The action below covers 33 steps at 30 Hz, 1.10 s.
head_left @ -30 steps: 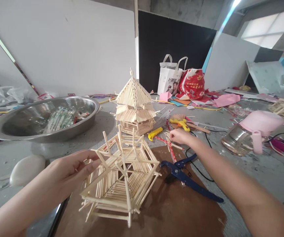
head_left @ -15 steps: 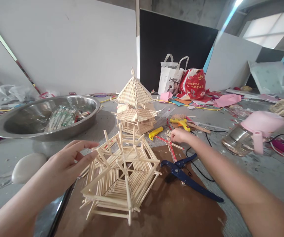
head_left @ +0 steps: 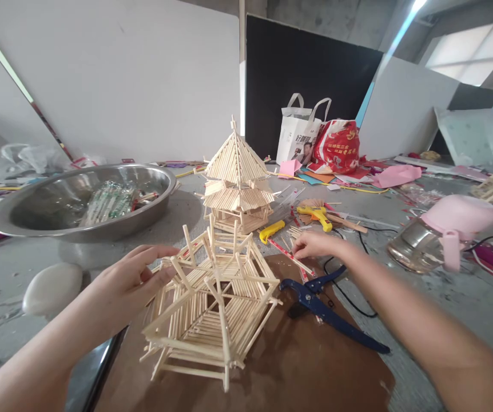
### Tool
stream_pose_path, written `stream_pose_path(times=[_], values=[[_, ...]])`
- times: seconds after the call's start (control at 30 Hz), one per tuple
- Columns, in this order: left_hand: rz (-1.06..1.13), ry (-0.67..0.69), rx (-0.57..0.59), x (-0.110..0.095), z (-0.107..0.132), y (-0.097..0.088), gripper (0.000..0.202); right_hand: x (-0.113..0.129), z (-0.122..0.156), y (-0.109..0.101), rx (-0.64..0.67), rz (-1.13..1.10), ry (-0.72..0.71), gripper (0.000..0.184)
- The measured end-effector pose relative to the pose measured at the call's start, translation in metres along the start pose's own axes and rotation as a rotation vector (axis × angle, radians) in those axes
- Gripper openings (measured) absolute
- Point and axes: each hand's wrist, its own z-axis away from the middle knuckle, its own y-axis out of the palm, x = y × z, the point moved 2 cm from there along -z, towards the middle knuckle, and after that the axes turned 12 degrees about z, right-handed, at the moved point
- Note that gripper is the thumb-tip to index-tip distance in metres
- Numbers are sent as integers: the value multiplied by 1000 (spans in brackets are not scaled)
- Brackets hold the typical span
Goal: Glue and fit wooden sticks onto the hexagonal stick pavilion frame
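Observation:
An open, many-sided frame of pale wooden sticks [head_left: 212,309] stands on a brown board [head_left: 298,366]. My left hand [head_left: 130,280] is at its left rear side, thumb and forefinger apart, with the fingertips close to an upright; whether they touch it I cannot tell. My right hand [head_left: 315,245] reaches past the frame, fingers curled down and closed on a wooden stick [head_left: 303,265] among loose sticks and red-printed paper strips; the fingertips are partly hidden. Blue-handled cutters [head_left: 332,315] lie below that hand. A stick pagoda [head_left: 238,183] with a pointed roof stands behind the frame.
A yellow glue gun [head_left: 315,216] and a yellow-handled tool [head_left: 271,230] lie behind my right hand. At left are a steel basin [head_left: 23,226] with wrapped sticks and a pale rounded object [head_left: 53,289]. A pink-lidded jug [head_left: 426,240] stands at right, bags [head_left: 336,146] at the back.
My right hand has drawn slightly toward me and left, and the stick under it has turned. My left hand has shifted a little right, toward the frame's upright.

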Motion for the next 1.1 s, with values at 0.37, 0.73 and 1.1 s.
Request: stream_pose_path(times=[0.37,0.73,1.1], values=[[-6,37,16,5,-1,-1,52,-29,-16,-10,-194,-19,255,29],[3,40,-8,5,-4,0,49,-28,-28,-13,-168,96,371,28],[35,82,19,3,-1,1,47,-8,-48,-30,-21,95,363,30]])
